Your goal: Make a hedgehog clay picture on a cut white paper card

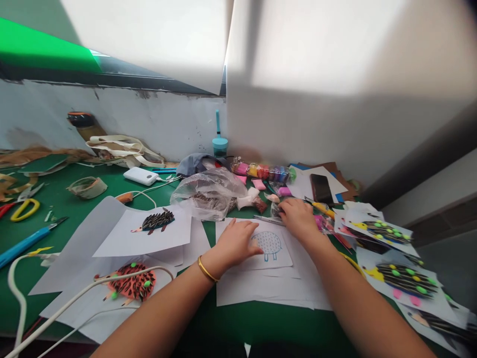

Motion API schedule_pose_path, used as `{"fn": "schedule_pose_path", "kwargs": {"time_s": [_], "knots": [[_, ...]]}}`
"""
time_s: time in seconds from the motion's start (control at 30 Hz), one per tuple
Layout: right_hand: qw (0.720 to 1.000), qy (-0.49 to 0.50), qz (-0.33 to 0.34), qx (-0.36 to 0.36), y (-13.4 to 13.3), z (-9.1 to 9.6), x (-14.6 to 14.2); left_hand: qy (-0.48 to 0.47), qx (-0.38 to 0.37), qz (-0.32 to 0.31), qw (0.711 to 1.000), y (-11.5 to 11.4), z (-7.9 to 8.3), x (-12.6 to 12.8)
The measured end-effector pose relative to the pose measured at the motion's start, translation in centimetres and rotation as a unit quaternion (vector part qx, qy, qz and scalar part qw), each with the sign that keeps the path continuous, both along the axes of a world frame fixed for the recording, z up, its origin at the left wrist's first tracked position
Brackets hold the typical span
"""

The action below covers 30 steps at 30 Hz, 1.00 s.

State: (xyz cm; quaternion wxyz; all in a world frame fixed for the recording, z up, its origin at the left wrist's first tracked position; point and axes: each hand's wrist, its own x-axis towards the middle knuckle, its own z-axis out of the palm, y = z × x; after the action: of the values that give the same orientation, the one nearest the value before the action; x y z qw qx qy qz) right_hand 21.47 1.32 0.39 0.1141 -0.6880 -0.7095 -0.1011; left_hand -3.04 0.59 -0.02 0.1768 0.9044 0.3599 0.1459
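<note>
My left hand (238, 242) is open, thumb and fingers apart, over the left side of a small white sheet. On that sheet is a blue line drawing (269, 242) of a round spiky animal with legs, its left end hidden by my thumb. My right hand (299, 219) is at the back edge of the papers with its fingers curled in. Crumpled clear plastic (276, 210) shows at those fingertips; what they hold is hidden. A thin pen-like item (266, 219) lies just left of them. Larger white sheets (261, 291) are under the drawing.
A clear bag of seeds (214, 194) and a row of coloured clay (264, 171) stand behind. Seed-covered hedgehog pictures (158, 220) lie left, with others (404, 281) at right. A white cable (85, 288) crosses the left side. Yellow scissors (25, 210) and a phone (321, 189) lie farther out.
</note>
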Motion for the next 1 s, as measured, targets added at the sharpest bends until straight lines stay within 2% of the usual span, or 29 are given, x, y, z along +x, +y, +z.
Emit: {"fn": "schedule_pose_path", "kwargs": {"time_s": [0.1, 0.2, 0.3, 0.37, 0.47, 0.53, 0.7, 0.8, 0.9, 1.0], "knots": [[0.997, 0.075, 0.004, 0.034, -1.1, 1.1, -0.2, 0.020, -0.030, -0.034, 0.999, -0.3, -1.4, 0.1], [0.978, 0.204, 0.042, 0.020, -1.9, 1.2, -1.3, 0.016, -0.043, -0.041, 0.998, -0.3, -1.9, -0.2], [0.945, 0.309, 0.105, 0.022, -2.0, 0.0, -2.7, -0.037, -0.041, -0.017, 0.998, -0.1, -1.0, -0.5], [0.932, 0.337, 0.130, 0.047, -2.0, -1.0, -3.7, -0.108, -0.038, 0.042, 0.993, 0.2, 0.1, -0.4], [0.924, 0.330, 0.175, 0.083, -2.1, -2.0, -4.7, -0.205, -0.065, 0.125, 0.969, 0.7, 1.2, 0.2], [0.920, 0.323, 0.200, 0.096, -2.4, -2.2, -5.1, -0.259, -0.111, 0.150, 0.948, 1.0, 1.3, 0.6], [0.913, 0.337, 0.214, 0.079, -2.9, -2.4, -5.4, -0.382, -0.236, 0.154, 0.880, 1.3, -0.6, 1.4], [0.911, 0.347, 0.216, 0.052, -2.9, -2.4, -5.3, -0.420, -0.263, 0.154, 0.855, 1.2, -1.7, 1.4], [0.912, 0.349, 0.210, 0.044, -2.9, -2.3, -5.4, -0.423, -0.228, 0.152, 0.864, 1.0, -2.2, 1.3], [0.909, 0.353, 0.219, 0.045, -3.2, -2.0, -5.4, -0.387, -0.150, 0.155, 0.897, 0.6, -2.1, 1.1]]}}
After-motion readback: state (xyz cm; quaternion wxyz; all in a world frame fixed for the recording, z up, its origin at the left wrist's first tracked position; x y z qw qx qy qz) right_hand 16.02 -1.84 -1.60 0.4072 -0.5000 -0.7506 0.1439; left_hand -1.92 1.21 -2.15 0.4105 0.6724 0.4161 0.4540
